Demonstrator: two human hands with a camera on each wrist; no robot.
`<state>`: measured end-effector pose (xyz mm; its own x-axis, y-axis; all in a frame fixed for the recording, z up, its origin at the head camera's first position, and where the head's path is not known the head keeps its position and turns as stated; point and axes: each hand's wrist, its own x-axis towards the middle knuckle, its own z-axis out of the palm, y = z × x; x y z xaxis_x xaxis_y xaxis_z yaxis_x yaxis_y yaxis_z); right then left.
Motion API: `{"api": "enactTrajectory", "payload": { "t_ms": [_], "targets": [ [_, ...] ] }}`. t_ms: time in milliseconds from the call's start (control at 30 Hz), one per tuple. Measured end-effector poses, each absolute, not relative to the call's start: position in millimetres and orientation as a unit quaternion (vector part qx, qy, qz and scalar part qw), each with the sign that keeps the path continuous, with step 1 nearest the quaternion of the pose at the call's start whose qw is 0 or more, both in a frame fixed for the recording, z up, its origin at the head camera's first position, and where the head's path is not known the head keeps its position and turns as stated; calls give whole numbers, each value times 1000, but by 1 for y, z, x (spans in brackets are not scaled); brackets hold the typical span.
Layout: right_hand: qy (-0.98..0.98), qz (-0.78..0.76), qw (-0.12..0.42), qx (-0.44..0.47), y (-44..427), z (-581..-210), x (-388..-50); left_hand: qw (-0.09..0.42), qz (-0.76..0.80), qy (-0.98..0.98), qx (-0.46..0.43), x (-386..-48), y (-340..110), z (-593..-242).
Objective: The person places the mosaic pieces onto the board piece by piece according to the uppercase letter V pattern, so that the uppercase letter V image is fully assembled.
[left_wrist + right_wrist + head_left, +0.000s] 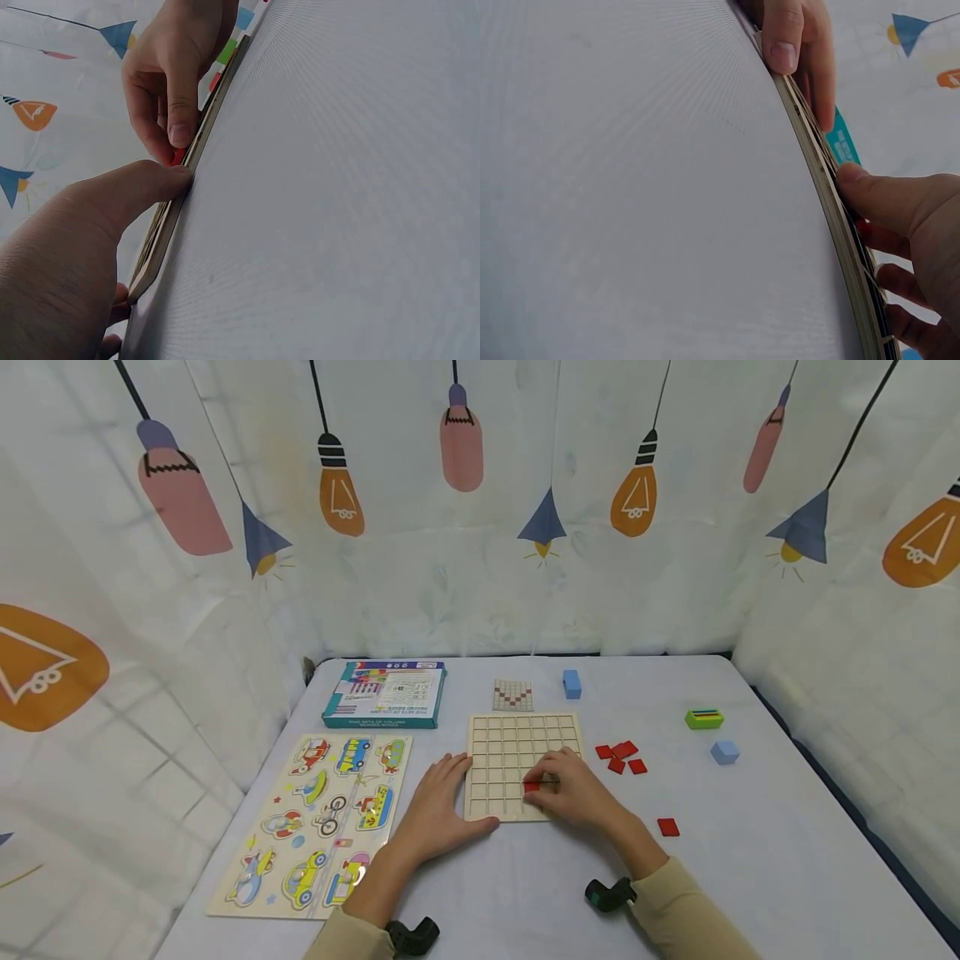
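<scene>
A light wooden grid board (498, 747) lies on the table between the two hands. My left hand (442, 814) rests against its near left corner, fingers along the left side and thumb at the front edge. In the left wrist view, the left thumb (150, 184) touches the board's rim. With thumb and fingers, my right hand (573, 789) pinches a red square tile (531, 787) at a cell in the board's near right part. Several loose red tiles (617, 766) lie right of the board, and a single red tile (668, 827) sits nearer the front.
Behind the board are a small card with a red pattern (513, 696) and a blue block (572, 684). A green block (704, 719) and another blue block (725, 752) stand at right. On the left lie a teal box (382, 695) and a vehicle picture board (300, 827).
</scene>
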<state>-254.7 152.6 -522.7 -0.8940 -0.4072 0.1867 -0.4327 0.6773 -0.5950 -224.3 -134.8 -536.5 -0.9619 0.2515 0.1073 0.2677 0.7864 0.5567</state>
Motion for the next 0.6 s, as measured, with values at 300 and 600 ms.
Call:
{"api": "enactTrajectory", "payload": {
  "t_ms": [300,600],
  "targets": [
    [-919,328,11,219,150,-524,-256,13,-295,-945,-137,-224,-134,-536],
    [-922,318,9,221,150,-524,-254,12,-291,-946,-143,-224,-135,-533]
  ]
}}
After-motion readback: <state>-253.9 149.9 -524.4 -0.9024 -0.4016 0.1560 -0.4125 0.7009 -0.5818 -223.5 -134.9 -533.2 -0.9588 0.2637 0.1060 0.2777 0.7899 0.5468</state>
